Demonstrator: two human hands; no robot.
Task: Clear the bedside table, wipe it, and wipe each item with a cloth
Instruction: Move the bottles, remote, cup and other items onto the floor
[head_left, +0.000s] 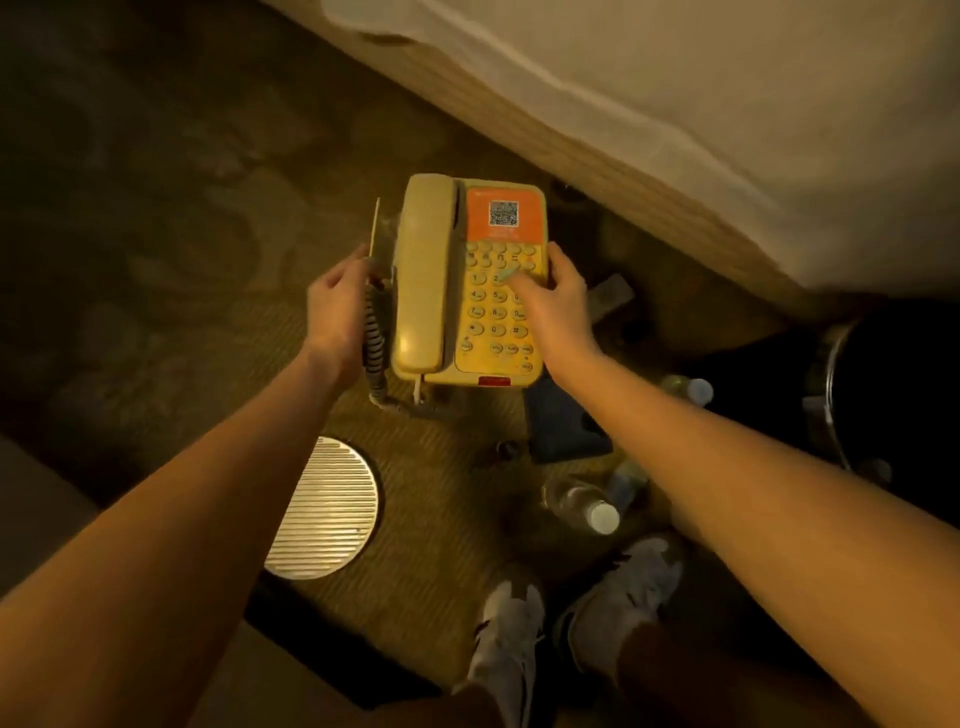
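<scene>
The clearing step is judged in hand: the phone (423, 270) is held above the floor (441, 493), clasped at its edges by left grip (335, 306) and right grip (558, 301), and must next be set down.

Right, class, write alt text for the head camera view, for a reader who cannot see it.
A left hand and right hand hold a yellow telephone by its sides above a carpet beside a bed. Water bottles, a round ribbed disc and pale shoes are on the carpet.
</scene>
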